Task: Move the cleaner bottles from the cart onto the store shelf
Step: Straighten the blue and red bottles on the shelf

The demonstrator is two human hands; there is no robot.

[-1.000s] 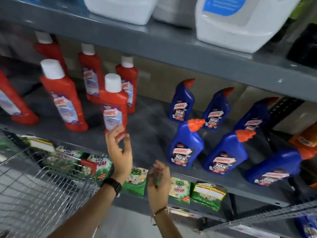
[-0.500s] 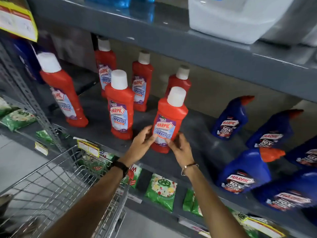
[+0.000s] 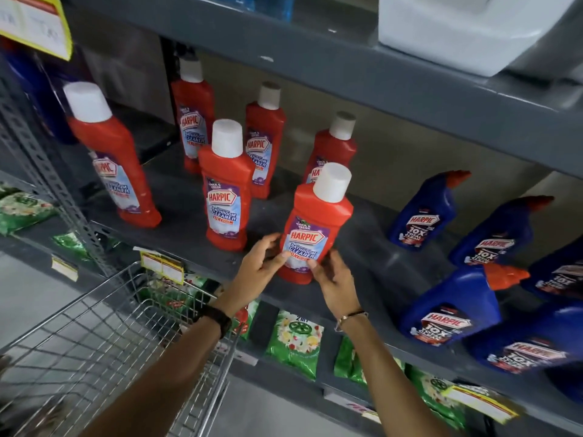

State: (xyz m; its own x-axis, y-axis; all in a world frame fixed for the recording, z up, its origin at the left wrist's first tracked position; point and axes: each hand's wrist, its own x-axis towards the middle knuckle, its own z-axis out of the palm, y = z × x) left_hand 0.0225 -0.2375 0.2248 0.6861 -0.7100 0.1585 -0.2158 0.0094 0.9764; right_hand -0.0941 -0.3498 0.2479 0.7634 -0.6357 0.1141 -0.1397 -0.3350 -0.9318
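A red cleaner bottle with a white cap stands at the front of the grey store shelf. My left hand grips its lower left side. My right hand touches its lower right side with the fingertips. Several more red bottles stand behind and to the left, the nearest red one just left of my hands. Blue cleaner bottles fill the right of the shelf. The wire cart sits at the lower left; its inside is mostly blurred.
Green packets lie on the shelf below. A white jug stands on the shelf above. A yellow price tag hangs at the top left. A perforated grey upright runs down the left.
One second ago my left hand held a red bottle's base alone while my right hung free. Both hands have since come to one red bottle at the shelf front; the view shifted left.
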